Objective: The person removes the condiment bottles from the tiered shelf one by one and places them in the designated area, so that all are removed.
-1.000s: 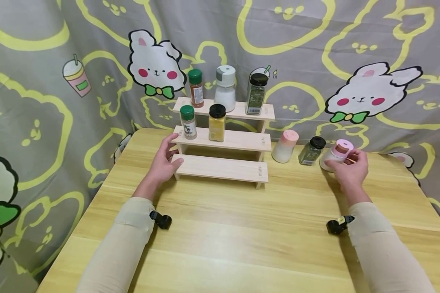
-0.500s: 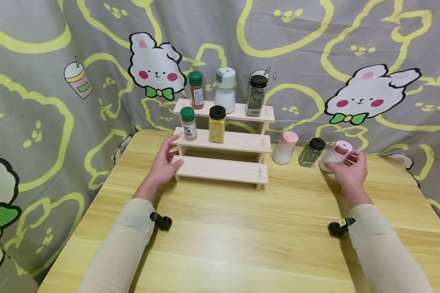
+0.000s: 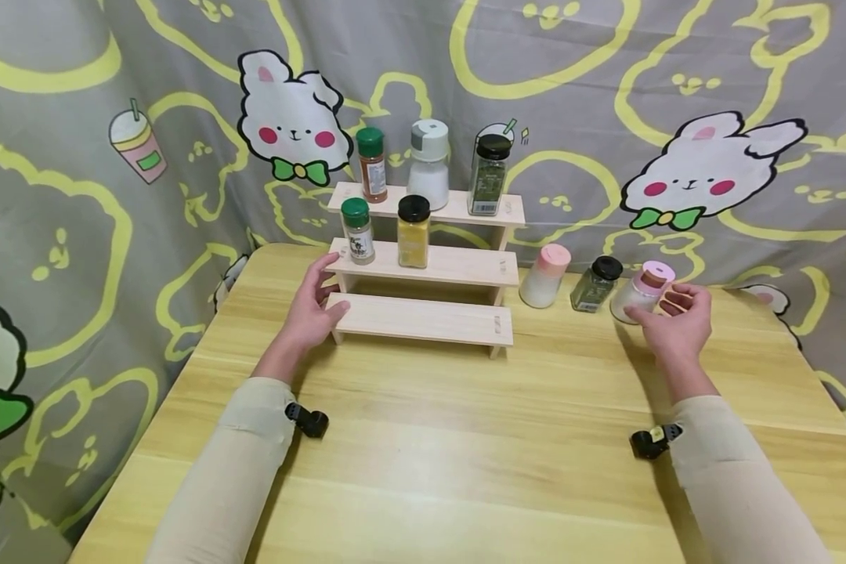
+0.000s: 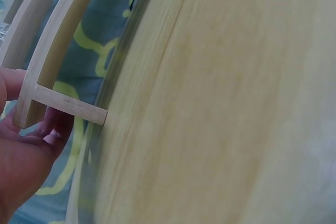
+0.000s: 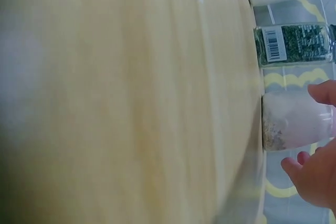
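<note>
My left hand (image 3: 309,309) grips the left end of a three-tier wooden rack (image 3: 423,319), its thumb on top of the lowest board. In the left wrist view, the fingers curl behind that board's end. On the right, a glass jar with a pink-purple lid (image 3: 657,274) stands upright on the table. My right hand (image 3: 680,325) is around its right side, thumb in front and fingers spread loosely behind. The right wrist view shows a gap between the lower fingers and the jar (image 5: 294,120). Left of it stand a black-capped herb bottle (image 3: 592,290) and a pink-lidded jar (image 3: 543,286).
The rack's top tier bears a green-capped red spice bottle (image 3: 374,176), a white-lidded shaker (image 3: 428,172) and a black-capped herb bottle (image 3: 489,180). On the middle tier are a green-capped bottle (image 3: 359,239) and a yellow spice bottle (image 3: 413,239). A patterned curtain (image 3: 571,70) hangs behind.
My right fingers have loosened and drawn slightly rightward from the jar with the pink-purple lid. The left hand keeps its hold on the rack. The head view has shifted a little.
</note>
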{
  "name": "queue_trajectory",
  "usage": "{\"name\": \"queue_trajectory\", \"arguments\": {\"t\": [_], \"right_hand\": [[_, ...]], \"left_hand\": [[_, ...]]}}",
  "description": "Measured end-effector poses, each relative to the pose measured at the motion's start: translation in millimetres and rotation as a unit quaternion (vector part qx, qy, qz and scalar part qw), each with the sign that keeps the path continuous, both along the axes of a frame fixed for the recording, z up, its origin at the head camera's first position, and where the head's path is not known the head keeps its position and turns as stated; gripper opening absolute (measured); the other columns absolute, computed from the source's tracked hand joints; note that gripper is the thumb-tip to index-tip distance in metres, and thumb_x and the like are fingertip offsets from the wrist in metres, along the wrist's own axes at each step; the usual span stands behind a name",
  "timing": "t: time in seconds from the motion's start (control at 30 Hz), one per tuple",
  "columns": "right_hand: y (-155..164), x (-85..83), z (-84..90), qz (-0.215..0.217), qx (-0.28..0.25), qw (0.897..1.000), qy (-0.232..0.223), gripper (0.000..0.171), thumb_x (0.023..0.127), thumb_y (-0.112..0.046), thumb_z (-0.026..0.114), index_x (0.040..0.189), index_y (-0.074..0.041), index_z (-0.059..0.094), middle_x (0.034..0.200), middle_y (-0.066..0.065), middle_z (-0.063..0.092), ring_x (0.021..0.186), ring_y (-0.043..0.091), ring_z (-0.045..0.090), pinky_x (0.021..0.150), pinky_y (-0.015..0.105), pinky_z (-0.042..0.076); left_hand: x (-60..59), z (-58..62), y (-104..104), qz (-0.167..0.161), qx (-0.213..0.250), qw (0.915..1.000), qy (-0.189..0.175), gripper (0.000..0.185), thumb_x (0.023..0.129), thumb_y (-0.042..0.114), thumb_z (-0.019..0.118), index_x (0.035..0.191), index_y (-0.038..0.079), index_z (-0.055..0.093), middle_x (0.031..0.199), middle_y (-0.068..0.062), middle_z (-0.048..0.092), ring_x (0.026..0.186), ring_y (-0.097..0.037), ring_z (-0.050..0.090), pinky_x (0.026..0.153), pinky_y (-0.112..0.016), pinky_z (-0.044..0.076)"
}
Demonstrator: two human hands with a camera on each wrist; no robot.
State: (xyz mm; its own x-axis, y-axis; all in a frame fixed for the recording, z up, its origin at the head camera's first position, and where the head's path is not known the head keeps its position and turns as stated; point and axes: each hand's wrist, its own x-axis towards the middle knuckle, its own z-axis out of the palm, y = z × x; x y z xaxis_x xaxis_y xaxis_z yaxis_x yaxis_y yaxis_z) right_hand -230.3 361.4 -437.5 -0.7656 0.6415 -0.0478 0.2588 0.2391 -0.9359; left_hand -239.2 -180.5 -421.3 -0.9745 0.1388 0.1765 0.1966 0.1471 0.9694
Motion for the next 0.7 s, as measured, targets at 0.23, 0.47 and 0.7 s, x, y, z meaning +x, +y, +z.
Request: {"name": "queue_trajectory", "arguments": {"t": [0.23,0.47,0.7], "right_hand": [[-5.8,12.4,6.7,-0.016,0.017,1.000,-0.003,0.072,0.071,-0.020,0.092,0.127,-0.028,0.046,0.125,-0.007,0.047,0.117,0.015,0.047,0.100,0.030,0.041],[-16.5,23.2,15.1,-0.021,0.010,0.999,0.023,0.069,0.071,-0.017,0.091,0.124,-0.027,0.048,0.125,-0.006,0.048,0.117,0.016,0.048,0.100,0.030,0.042],[-33.6,32.3,25.7,-0.013,0.015,0.998,0.058,0.069,0.070,-0.014,0.091,0.125,-0.024,0.050,0.123,-0.005,0.049,0.115,0.015,0.050,0.099,0.029,0.044]], "left_hand": [[-15.0,-25.9,-6.7,0.006,0.000,0.9998,0.019,0.081,0.089,-0.020,0.056,0.154,0.020,0.032,0.145,-0.021,0.041,0.129,-0.043,0.043,0.110,-0.053,0.030],[-15.4,-26.2,-7.0,0.006,-0.003,0.9996,0.026,0.079,0.089,-0.019,0.057,0.153,0.020,0.034,0.145,-0.021,0.043,0.128,-0.044,0.044,0.109,-0.053,0.031],[-15.4,-26.2,-7.1,0.008,-0.002,0.9997,0.021,0.079,0.089,-0.019,0.057,0.153,0.020,0.033,0.145,-0.020,0.042,0.128,-0.043,0.044,0.110,-0.053,0.031]]}}
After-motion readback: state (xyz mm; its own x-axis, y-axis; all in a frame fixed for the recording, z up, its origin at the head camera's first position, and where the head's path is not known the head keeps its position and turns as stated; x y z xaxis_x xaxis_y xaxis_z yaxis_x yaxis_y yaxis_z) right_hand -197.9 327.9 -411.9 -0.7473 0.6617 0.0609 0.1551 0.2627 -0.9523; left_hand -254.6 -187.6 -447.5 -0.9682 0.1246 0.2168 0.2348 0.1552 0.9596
